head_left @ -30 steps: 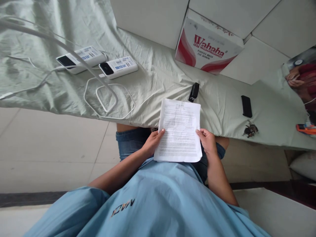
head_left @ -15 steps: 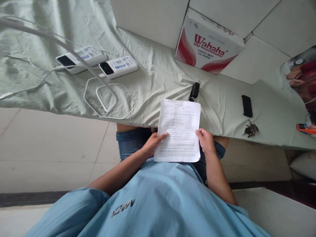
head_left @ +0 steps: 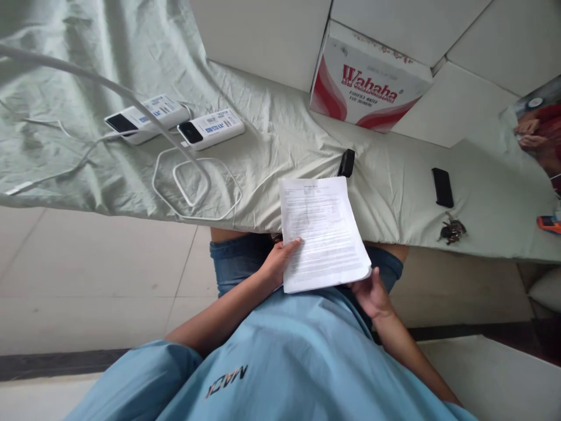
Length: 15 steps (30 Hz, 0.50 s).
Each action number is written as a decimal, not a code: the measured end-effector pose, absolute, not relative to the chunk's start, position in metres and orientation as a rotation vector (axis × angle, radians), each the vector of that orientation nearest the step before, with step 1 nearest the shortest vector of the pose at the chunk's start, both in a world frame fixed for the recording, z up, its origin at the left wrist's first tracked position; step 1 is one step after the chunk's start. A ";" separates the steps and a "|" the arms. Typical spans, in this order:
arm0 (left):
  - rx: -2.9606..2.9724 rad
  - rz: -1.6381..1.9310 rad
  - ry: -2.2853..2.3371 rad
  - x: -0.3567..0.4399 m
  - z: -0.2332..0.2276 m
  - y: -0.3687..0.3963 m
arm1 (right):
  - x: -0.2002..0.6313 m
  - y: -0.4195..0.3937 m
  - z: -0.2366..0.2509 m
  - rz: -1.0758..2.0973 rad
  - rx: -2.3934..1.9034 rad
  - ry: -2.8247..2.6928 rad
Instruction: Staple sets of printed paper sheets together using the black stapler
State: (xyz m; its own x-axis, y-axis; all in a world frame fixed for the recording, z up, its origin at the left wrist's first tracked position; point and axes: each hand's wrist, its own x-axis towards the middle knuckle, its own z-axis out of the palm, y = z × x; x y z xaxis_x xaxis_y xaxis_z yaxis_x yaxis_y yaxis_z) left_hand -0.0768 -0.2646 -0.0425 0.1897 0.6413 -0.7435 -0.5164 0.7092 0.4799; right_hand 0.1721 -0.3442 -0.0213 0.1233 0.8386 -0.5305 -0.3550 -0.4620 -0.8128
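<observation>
Over the lap, paper (head_left: 323, 232) tilts up for reading: left hand (head_left: 277, 264) pinches its left edge, right hand (head_left: 372, 292) cups beneath the lower corner, propping it above the sheet (head_left: 272, 158).

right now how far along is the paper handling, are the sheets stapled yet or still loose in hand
Done: the printed sheets are gathered into one stack, off the bed. In hand: the left hand pinches the stack's left edge, and the right hand supports its lower right corner from beneath. Left: whether a staple is already in cannot be told; the black stapler lies untouched on the green sheet just beyond the paper's top edge.
</observation>
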 end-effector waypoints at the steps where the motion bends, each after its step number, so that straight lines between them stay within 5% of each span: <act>1: 0.105 0.831 1.109 -0.073 -0.042 -0.264 | 0.165 -0.351 -0.021 1.583 -1.345 -0.456; 6: 0.064 0.931 1.101 -0.053 -0.039 -0.264 | 0.125 -0.353 -0.017 1.677 -1.218 -0.413; 15: 0.577 0.507 1.023 -0.063 -0.029 -0.265 | 0.147 -0.303 -0.013 1.053 -1.650 -0.781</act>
